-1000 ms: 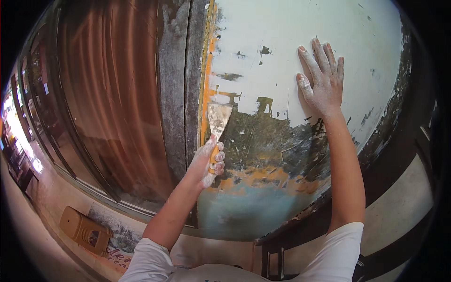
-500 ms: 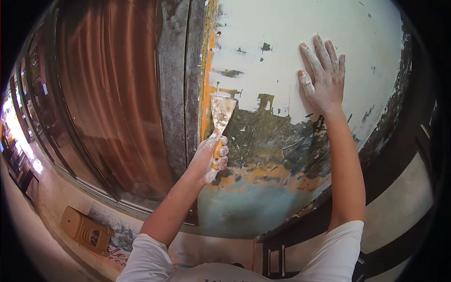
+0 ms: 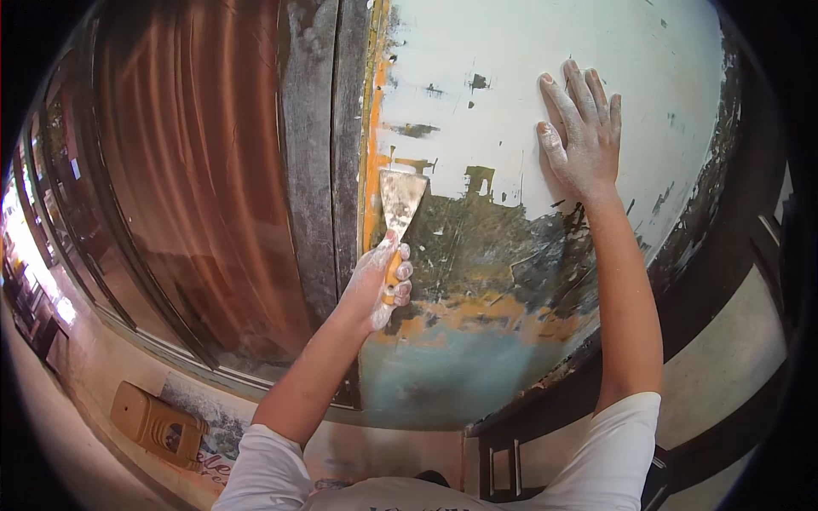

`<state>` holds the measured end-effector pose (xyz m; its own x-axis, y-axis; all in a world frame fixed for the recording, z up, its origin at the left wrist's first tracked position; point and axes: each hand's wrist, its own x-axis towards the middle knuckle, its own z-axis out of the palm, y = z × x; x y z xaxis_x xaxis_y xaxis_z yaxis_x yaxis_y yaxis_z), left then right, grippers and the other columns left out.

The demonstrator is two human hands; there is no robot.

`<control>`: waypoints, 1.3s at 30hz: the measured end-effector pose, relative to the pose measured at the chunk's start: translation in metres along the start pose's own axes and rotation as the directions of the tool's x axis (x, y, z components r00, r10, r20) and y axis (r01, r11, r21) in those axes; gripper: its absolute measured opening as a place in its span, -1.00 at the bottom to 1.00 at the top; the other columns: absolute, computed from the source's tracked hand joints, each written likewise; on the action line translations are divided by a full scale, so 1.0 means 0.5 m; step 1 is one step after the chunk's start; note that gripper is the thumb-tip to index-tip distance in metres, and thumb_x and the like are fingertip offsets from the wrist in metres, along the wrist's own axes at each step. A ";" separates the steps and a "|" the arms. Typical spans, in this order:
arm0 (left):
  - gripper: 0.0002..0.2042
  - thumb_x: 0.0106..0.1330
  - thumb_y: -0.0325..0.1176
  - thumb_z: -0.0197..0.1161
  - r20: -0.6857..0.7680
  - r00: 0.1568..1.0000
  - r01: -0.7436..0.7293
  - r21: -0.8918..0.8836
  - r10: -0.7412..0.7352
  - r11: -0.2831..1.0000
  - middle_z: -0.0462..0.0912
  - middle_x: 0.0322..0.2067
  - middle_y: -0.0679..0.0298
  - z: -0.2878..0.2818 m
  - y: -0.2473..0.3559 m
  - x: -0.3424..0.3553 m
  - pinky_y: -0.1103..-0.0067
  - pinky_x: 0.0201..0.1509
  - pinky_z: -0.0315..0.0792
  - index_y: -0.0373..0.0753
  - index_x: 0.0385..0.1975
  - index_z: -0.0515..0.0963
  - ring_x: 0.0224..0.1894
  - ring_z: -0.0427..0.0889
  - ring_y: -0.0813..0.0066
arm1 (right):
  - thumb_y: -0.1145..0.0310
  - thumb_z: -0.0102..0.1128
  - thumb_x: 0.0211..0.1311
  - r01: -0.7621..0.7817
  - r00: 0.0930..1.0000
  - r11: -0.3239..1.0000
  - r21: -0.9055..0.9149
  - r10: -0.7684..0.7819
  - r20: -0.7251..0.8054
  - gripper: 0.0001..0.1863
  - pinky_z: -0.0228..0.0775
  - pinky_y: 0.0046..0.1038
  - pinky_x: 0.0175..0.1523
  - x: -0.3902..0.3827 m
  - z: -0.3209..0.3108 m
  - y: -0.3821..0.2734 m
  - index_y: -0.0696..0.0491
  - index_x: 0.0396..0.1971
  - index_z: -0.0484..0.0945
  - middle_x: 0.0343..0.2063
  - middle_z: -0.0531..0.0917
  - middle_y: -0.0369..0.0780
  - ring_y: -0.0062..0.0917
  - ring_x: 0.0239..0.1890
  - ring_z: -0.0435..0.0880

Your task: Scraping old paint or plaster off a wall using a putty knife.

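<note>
My left hand (image 3: 381, 277), dusted white, is closed round the yellow handle of a paint scraper (image 3: 401, 198). The scraper's wide blade points up and lies at the lower edge of the white coating, near the wall's left border. My right hand (image 3: 586, 140), also dusty, rests flat with fingers spread on the white part of the wall (image 3: 477, 43). Between the hands a dark, scraped patch (image 3: 486, 234) shows, with orange streaks and a pale blue band (image 3: 452, 375) below it. A few dark chips break the white surface.
Left of the wall stand a weathered grey wooden post (image 3: 311, 153) and a glass pane with a brown curtain (image 3: 196, 170) behind it. A brown plastic stool (image 3: 156, 423) is on the floor at lower left. Dark wooden framing (image 3: 545, 434) runs along the lower right.
The view has shifted slightly. Both hands keep nearly the same places on the wall, and the scraper blade stays at the lower edge of the white coating.
</note>
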<state>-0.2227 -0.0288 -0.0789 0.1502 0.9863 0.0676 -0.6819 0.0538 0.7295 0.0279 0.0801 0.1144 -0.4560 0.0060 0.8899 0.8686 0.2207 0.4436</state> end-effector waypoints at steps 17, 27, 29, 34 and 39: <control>-0.68 0.38 0.11 -0.03 -0.045 0.999 -0.019 0.060 0.022 0.998 0.32 -0.67 0.53 -0.001 -0.006 0.004 0.72 -0.67 0.19 0.01 -0.41 0.34 -0.74 0.29 0.69 | -0.01 0.04 0.18 -0.026 1.000 1.000 -0.003 0.026 0.014 -0.41 -0.33 -0.08 0.47 -0.001 0.000 0.004 -0.48 0.27 0.23 0.38 0.09 -0.46 -0.47 0.43 -0.03; -0.69 0.41 0.07 -0.04 0.003 0.999 -0.052 0.046 0.052 0.998 0.34 -0.65 0.50 -0.016 -0.011 0.005 0.71 -0.66 0.22 -0.01 -0.41 0.34 -0.73 0.29 0.67 | -0.06 0.00 0.20 -0.048 0.999 0.999 -0.008 0.048 0.008 -0.41 -0.35 -0.08 0.48 -0.004 0.004 0.005 -0.55 0.27 0.19 0.38 0.08 -0.49 -0.49 0.43 -0.03; -0.68 0.41 0.07 -0.06 -0.045 0.999 -0.019 0.034 0.021 0.999 0.35 -0.65 0.49 -0.038 -0.038 -0.009 0.71 -0.65 0.22 -0.03 -0.41 0.35 -0.73 0.31 0.67 | -0.06 0.01 0.20 -0.051 0.999 0.999 -0.017 0.051 0.018 -0.41 -0.35 -0.08 0.48 -0.002 0.002 0.001 -0.54 0.27 0.19 0.38 0.08 -0.49 -0.49 0.43 -0.03; -0.68 0.43 0.02 -0.07 -0.162 0.970 -0.152 0.177 0.181 0.972 0.39 -0.61 0.43 -0.150 -0.146 -0.062 0.64 -0.56 0.30 -0.10 -0.39 0.38 -0.66 0.35 0.61 | -0.01 0.03 0.20 -0.046 0.999 0.999 -0.003 0.046 0.004 -0.42 -0.30 -0.06 0.47 0.002 -0.006 -0.003 -0.51 0.27 0.22 0.38 0.09 -0.46 -0.46 0.42 -0.01; -0.71 0.45 -0.16 -0.09 -0.148 0.932 -0.317 0.115 0.331 0.942 0.44 -0.47 0.36 -0.148 -0.173 -0.101 0.59 -0.31 0.35 -0.25 -0.19 0.46 -0.44 0.41 0.63 | 0.01 0.05 0.20 -0.029 1.000 1.000 0.000 0.029 -0.007 -0.42 -0.28 -0.07 0.47 -0.003 0.003 0.002 -0.47 0.26 0.24 0.37 0.11 -0.45 -0.45 0.42 0.00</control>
<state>-0.2245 -0.0718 -0.1956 -0.1922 0.9599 0.2039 -0.6072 -0.2796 0.7438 0.0291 0.0819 0.1131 -0.4297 0.0057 0.9029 0.8813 0.2203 0.4180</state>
